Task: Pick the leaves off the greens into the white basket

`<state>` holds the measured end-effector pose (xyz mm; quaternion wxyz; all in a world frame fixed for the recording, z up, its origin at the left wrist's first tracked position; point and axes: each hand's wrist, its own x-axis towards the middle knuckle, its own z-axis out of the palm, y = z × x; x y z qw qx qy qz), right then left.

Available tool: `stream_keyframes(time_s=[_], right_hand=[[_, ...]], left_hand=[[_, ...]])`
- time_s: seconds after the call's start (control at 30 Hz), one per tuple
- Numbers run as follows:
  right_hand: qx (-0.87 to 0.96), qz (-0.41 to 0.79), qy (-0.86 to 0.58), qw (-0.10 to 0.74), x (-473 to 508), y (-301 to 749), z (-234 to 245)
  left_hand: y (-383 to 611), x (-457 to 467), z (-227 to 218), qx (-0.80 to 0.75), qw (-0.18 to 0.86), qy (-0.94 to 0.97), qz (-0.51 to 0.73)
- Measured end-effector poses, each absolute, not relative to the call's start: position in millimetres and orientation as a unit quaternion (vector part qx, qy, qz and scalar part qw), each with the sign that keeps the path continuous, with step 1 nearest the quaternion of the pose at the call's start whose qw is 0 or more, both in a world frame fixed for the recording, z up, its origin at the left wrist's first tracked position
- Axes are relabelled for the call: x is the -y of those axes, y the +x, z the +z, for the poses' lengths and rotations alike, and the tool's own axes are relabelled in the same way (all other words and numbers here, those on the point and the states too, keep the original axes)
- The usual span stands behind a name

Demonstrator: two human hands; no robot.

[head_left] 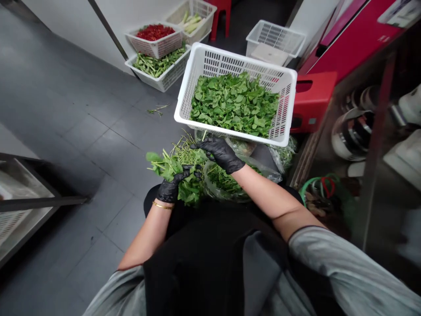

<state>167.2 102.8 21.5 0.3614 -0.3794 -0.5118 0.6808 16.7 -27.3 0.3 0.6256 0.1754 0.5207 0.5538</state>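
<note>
My left hand [174, 186], in a black glove, is closed around a bunch of leafy greens [166, 166], its leaves and stems sticking out on both sides. My right hand [223, 153], also gloved in black, is pinched, with a pale green stem [204, 135] showing at the fingertips. Both hands are above a pile of thin stems [184, 151]. Under my right wrist, a clear plastic bag [217, 193] holds more greens. Just beyond my hands a white plastic basket [183, 98] holds a heap of picked leaves [233, 103].
Baskets with red chillies [154, 32], cut green vegetables [158, 63] and pale stalks [191, 23] stand at the back. A red stool [312, 103] is under the white basket's right side. Metal shelving [375, 153] lines the right; a metal rack [29, 197] stands left. Stray stems [158, 109] lie on the tiles.
</note>
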Motion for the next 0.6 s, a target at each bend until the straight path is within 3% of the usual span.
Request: stream_keyframes(time_s=[0.2,0.43,0.6], right_hand=[[0.416,0.659,-0.431,0.455,-110,190,39],[0.455,0.790,-0.329,0.246,-62,188,30],[0.486,0.755,-0.337,0.283,-59,194,35]], left_hand=[[21,33,-2,-0.510,0.646,0.154,0.547],[22,34,-7,-0.560,0.558,0.248,0.560],[18,46,-9,-0.572,0.556,0.269,0.540]])
